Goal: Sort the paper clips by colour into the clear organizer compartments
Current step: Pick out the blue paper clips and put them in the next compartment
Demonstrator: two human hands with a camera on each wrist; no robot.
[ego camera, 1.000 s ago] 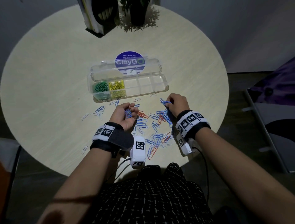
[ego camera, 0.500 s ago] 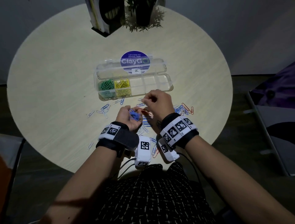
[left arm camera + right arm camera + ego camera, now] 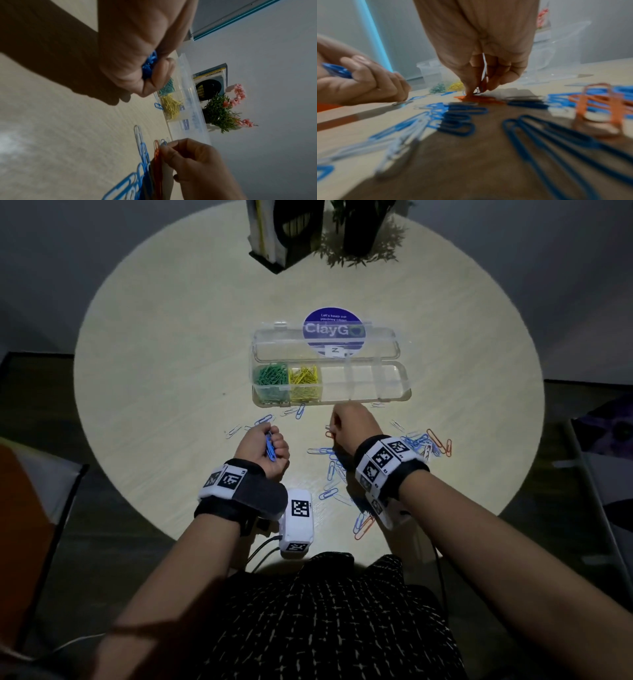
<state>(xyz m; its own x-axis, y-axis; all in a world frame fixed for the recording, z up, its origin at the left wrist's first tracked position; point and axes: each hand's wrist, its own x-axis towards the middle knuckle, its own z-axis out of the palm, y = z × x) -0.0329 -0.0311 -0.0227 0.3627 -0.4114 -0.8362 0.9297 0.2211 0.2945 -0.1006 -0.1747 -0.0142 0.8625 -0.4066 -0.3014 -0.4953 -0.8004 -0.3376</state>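
The clear organizer (image 3: 401,371) lies open mid-table, with green clips (image 3: 270,374) in its leftmost compartment and yellow clips (image 3: 304,376) in the one beside it; the other compartments look bare. My left hand (image 3: 270,447) hovers in front of it, fingers curled round a bunch of blue clips (image 3: 149,65). My right hand (image 3: 333,430) is down on the table just before the organizer, its fingertips (image 3: 471,86) pinching an orange clip (image 3: 157,152). Loose blue, orange and white clips (image 3: 423,444) lie around and under my right wrist.
A purple round sticker (image 3: 334,332) shows through the organizer's lid. A book holder (image 3: 274,231) and a potted plant (image 3: 359,231) stand at the table's far edge. More stray clips (image 3: 263,419) lie left of the pile. The round table's near edge (image 3: 212,546) is close to my body.
My right hand left the blue pile on the right, came over to my left hand, then dropped onto the orange clips. The left hand has kept its blue bunch and drawn away leftward.
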